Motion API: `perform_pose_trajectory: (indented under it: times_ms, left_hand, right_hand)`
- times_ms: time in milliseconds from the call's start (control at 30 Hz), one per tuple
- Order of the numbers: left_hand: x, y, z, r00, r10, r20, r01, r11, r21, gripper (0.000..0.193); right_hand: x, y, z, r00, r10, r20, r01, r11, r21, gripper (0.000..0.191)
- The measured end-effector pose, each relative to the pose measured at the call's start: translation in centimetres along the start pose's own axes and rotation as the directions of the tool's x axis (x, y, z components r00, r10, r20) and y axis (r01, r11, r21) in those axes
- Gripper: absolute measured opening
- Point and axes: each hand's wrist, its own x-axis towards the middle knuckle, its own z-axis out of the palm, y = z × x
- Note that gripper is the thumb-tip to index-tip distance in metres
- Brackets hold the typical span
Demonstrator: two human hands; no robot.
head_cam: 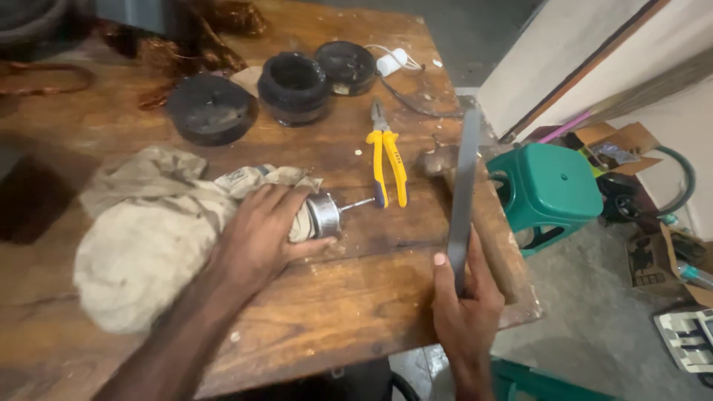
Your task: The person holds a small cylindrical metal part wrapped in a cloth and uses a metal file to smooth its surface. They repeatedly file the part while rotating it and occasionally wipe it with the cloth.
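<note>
Left hand (pixel 260 238) is pressing down on a small metal rotor (pixel 321 215) wrapped in a beige rag (pixel 141 238), fingers curled over it so it's pinned flat on the wooden bench (pixel 334 304). The rotor's thin shaft (pixel 358 203) sticks out to the right, toward the yellow pliers (pixel 390 160) lying just beside it. Right hand (pixel 466 301) is at the bench's near right edge, fingers closed around the lower end of a long flat file (pixel 462 193), held upright and well apart from the rotor. Further back sit three round black parts (pixel 293 85) and some copper wire (pixel 160 52). A green stool (pixel 553 189) stands on the floor to the right.
</note>
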Motion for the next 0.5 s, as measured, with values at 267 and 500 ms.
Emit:
perform_pose_trajectory:
  times_ms: [267,500]
  left_hand:
    - [0.3,-1.4,2.1,0.999,-0.001,-0.034,0.000,1.000,-0.023,0.083]
    - [-0.1,-2.4,3.8,0.997,0.067,-0.036,-0.062,0.991,0.120,0.102]
  right_hand:
    - [-0.2,5.0,0.2,0.984,-0.030,-0.177,-0.048,0.905,-0.422,0.066]
    - [-1.0,5.8,1.1,0.924,0.140,-0.356,-0.242,0.934,-0.262,0.070]
